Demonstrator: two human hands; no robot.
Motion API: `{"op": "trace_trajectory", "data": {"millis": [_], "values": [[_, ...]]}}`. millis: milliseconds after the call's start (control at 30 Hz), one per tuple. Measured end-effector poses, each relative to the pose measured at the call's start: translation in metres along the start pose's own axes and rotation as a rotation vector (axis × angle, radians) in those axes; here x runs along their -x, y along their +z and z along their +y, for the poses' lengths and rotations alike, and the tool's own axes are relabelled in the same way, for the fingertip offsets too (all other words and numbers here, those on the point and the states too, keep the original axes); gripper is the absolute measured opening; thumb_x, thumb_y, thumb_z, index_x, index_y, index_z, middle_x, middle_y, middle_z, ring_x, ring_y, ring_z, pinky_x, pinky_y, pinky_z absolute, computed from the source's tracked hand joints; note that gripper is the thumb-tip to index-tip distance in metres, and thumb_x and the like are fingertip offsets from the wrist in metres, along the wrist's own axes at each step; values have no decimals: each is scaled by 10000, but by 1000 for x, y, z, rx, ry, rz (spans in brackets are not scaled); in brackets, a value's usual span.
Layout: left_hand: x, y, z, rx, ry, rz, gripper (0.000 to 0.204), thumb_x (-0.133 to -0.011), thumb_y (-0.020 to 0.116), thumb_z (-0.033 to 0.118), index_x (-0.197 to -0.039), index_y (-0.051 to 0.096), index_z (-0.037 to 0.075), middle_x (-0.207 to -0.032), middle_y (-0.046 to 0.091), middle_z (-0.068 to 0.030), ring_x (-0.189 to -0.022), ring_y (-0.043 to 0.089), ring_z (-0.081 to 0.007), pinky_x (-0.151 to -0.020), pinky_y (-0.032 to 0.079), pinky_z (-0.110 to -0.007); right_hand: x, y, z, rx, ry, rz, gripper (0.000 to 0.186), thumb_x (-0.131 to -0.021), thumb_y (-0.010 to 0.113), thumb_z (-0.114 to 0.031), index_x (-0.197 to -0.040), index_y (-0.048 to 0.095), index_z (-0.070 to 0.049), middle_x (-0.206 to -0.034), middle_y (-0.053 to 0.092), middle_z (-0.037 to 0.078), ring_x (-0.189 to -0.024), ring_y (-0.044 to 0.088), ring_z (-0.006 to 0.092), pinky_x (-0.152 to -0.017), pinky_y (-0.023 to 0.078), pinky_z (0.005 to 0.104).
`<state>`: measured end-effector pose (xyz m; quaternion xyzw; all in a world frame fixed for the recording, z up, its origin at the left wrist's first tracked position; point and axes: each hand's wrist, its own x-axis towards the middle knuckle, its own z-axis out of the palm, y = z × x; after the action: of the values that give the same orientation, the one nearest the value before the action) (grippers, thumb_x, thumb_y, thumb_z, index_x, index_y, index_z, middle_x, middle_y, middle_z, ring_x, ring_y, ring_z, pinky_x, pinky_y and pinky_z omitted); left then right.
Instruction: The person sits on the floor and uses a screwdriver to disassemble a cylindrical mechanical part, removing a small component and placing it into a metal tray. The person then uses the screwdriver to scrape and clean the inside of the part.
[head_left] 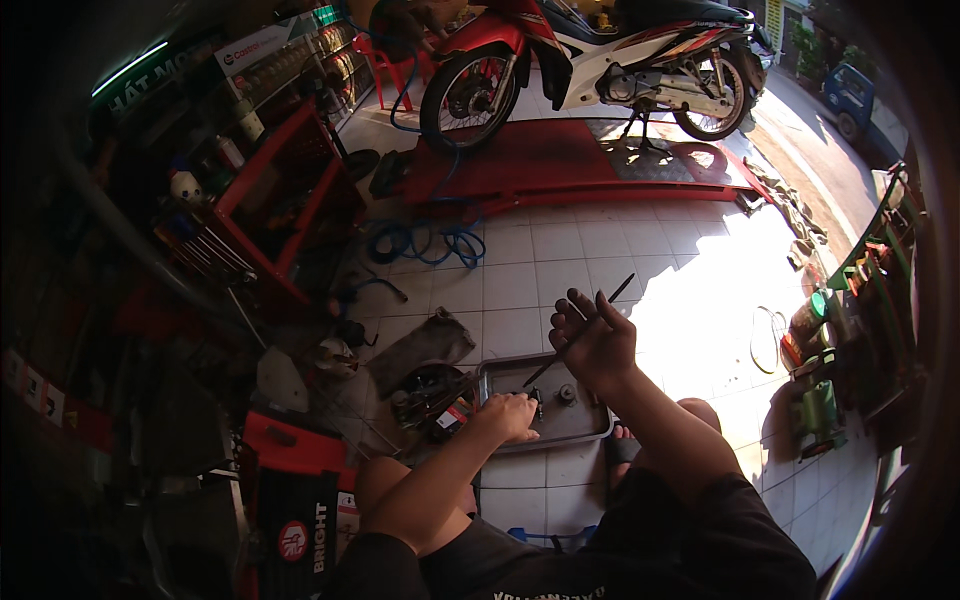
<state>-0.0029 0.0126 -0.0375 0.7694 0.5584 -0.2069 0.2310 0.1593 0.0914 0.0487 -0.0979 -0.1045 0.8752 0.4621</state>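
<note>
A shallow grey metal tray point(549, 441) lies on the floor in front of me. My left hand point(510, 416) is over its left side with fingers curled down; whatever they grip is hidden beneath them. By those fingertips a small dark metal part point(539, 402) shows. My right hand point(597, 345), raised above the tray's far right side, has a slim dark rod point(620, 288) across its fingers. The rod slants, its lower end pointing down into the tray. A small round metal part point(567, 395) stands on the tray's bottom.
Left of the tray lie a dark bowl of tools point(425, 400) and a grey flat piece point(425, 352). Farther off are a coiled blue hose point(425, 243) and a motorcycle point(600, 75) on a red lift platform point(540, 165). A red tool cart point(280, 200) stands left, green machinery point(820, 415) right.
</note>
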Motion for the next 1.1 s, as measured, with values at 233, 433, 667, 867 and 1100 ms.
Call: {"op": "trace_trajectory", "data": {"millis": [233,433,667,867,1100], "values": [[-2,0,-2,-20,-17,-44,626,-875,699,516,-1276,553,58,-1314,591,-128,-1234,587,-318,-1026,493,-473,-3,-3,-3,-14,35,-64,485,-1025,474,-362,-1368,489,-19,-1290,545,140,-1122,522,282,-1015,392,435],[-5,6,1,-37,2,-17,642,-861,716,528,-1279,574,62,-1299,616,-120,-1231,601,-300,-1026,502,-434,-5,-10,-14,63,-43,173,379,-975,581,-322,-1246,586,-57,-1174,642,116,-1068,604,268,-963,470,396],[0,0,1,-15,14,3,641,-868,710,522,-1288,565,60,-1311,607,-119,-1244,589,-303,-1043,488,-440,-2,-2,-15,95,-57,59,374,-969,588,-318,-1233,604,-53,-1204,634,120,-1069,598,277,-950,469,394],[0,1,0,8,14,-2,631,-870,711,510,-1286,565,57,-1310,608,-122,-1246,588,-305,-1039,489,-439,1,-3,-14,-3,-18,-66,460,-1023,494,-321,-1367,487,-16,-1278,558,149,-1072,543,278,-972,430,420],[-3,0,1,-21,10,-20,641,-867,711,512,-1291,561,54,-1303,609,-128,-1243,589,-309,-1030,495,-451,-14,-12,-25,141,-107,248,501,-1045,472,-335,-1428,457,-11,-1342,546,145,-1138,528,274,-1041,395,433]]}}
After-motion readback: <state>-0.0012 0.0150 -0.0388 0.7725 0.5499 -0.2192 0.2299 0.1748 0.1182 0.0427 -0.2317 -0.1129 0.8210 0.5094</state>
